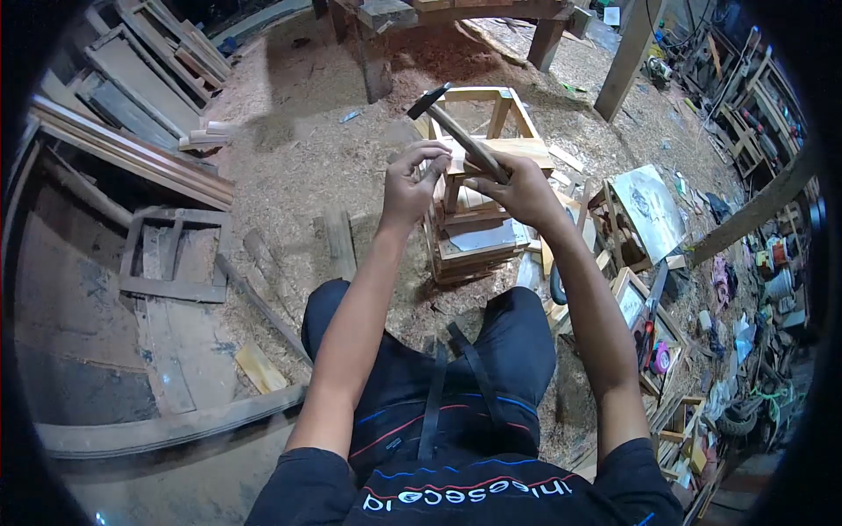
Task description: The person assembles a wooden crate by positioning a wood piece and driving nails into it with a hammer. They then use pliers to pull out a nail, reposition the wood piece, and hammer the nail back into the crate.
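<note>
Wooden frame [527,151] upright on the floor in front of the person, roughly mid-view; light timber, open top part at the far end, flat board across the near part, rails and legs below. Pale sheet [481,239] lies low on its near side, over stacked slats.

Hammer [465,138] is over the frame, slanted, dark head up toward far left, handle end in the right hand [524,188]. Right hand: fingers closed round the handle, firm hold, above the frame's right side. Left hand [410,180]: at the frame's near left corner, thumb and index drawn close together, small gap at most; can't tell if something thin is pinched there, nor if the fingertips touch the wood.

Person's dark trousers [522,351] either side of the near end, knees bent, straps hanging between.

Right of frame: small wooden stand with a printed sheet [649,213] tilted on top; nearer, a framed panel [631,302] with a red-handled saw [647,337] on it, pink tape roll [660,358] just beside the handle. Far right: heap of mixed clutter, too small to sort.

Left: square wooden frame [173,288] lying flat, short pale block [260,368] nearer, boards [145,79] leaning farther back. Floor [298,175] covered in shavings. Workbench [465,12] at the far edge, partly cut off.
</note>
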A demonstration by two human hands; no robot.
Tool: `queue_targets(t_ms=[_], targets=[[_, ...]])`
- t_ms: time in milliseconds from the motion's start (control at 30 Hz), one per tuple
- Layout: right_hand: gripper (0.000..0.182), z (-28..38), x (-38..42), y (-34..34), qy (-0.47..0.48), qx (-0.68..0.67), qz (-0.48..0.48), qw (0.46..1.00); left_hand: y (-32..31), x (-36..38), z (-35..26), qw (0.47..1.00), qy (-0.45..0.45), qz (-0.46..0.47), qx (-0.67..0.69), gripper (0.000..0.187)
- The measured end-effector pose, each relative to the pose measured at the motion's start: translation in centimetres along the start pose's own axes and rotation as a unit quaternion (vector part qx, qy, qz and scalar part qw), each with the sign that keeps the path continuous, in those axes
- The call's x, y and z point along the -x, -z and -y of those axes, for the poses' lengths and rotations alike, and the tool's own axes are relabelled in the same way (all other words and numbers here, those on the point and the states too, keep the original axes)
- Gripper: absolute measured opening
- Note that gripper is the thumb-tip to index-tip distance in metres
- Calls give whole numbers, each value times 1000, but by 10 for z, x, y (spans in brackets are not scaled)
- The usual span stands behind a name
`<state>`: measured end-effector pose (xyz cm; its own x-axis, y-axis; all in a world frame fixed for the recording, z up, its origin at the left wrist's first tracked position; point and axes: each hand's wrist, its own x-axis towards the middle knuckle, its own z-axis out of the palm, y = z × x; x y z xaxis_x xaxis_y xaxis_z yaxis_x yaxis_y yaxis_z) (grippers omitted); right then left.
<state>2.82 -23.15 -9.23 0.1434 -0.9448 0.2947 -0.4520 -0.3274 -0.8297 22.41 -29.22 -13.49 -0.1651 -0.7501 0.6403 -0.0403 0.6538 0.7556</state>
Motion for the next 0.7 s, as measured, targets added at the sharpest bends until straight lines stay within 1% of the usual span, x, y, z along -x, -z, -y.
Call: queue_targets(t_ms=[33, 67, 133, 167, 200, 267, 300, 333, 400, 467, 533, 567, 600, 667, 700], targets=[[39, 13, 1, 7, 3, 39, 23, 999, -1, 1, 4, 1000, 6, -1, 15, 10], [39, 11, 4, 7, 1, 41, 24, 999, -2, 3, 8, 999, 12, -3, 31, 10], [33, 19, 5, 8, 39, 7, -18, 999, 0, 2, 3, 1000, 4, -3, 23, 11], [31, 24, 13, 11, -9, -25, -23, 999, 0, 2, 2, 1000, 1, -2, 16, 11], [31, 38, 20, 16, -10, -24, -23, 999, 0, 1, 1, 1000, 1, -2, 18, 11], [30, 64, 31, 28, -64, -83, 34, 994, -1, 2, 0, 1000, 18, -4, 15, 12], [29, 82, 38, 32, -38, 29, 2, 999, -1, 3, -1, 1000, 20, -4, 16, 12], [29, 93, 43, 36, -39, 32, 2, 999, -2, 4, -1, 999, 23, -8, 29, 10], [32, 104, 53, 44, -56, 131, 26, 989, -4, 4, -1, 999, 27, -12, 44, 9], [35, 109, 65, 48, -61, 129, 22, 989, -5, 3, 1, 999, 21, -21, 38, 9], [36, 134, 75, 55, -17, 159, 43, 986, -5, 3, 2, 998, 25, -22, 45, 8], [37, 137, 78, 57, 13, 161, 53, 986, -5, 3, 1, 998, 27, -21, 50, 8], [37, 136, 82, 57, 11, 160, 55, 986, -5, 3, 2, 998, 29, -21, 51, 8], [38, 127, 88, 54, 33, 224, 44, 973, -4, 3, 2, 1000, -2, -31, -1, 7], [38, 119, 89, 51, 89, 242, 5, 966, -3, 2, 2, 1000, -2, -31, 0, 7]])
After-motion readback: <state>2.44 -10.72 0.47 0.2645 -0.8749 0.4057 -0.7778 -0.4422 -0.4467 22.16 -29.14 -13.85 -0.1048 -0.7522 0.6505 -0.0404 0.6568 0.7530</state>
